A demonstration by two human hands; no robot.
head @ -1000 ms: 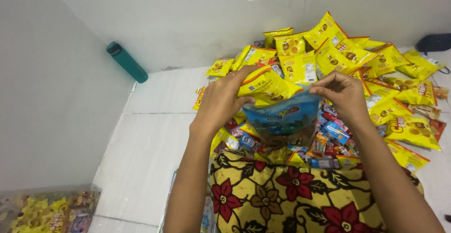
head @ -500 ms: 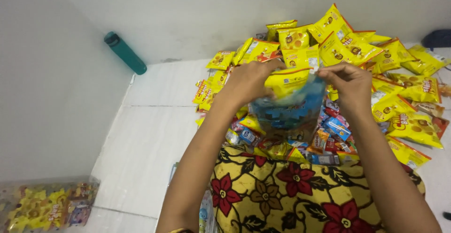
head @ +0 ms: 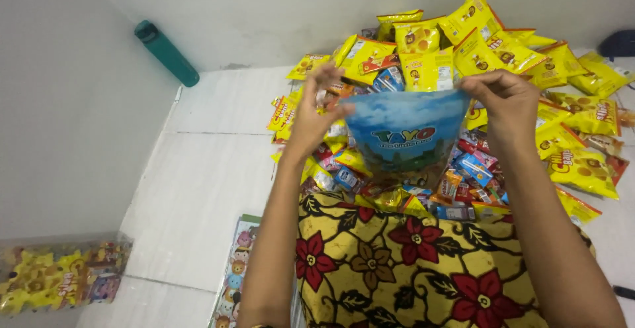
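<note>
Stretching blue bag [head: 407, 133] between left grip [head: 316, 113], right grip [head: 504, 103].

Both hands hold a blue bag [head: 407, 133] up by its top corners, the left hand [head: 316, 113] at one corner and the right hand [head: 503, 106] at the other. Behind it a heap of yellow packets [head: 489, 50] lies on the white floor [head: 198, 176]. A teal bottle [head: 165, 53] leans against the wall, and flowered cloth [head: 410, 262] covers the lap below.

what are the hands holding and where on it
A blue printed plastic bag, held up over the snack packets: left hand grips its top left corner, right hand its top right corner.
</note>
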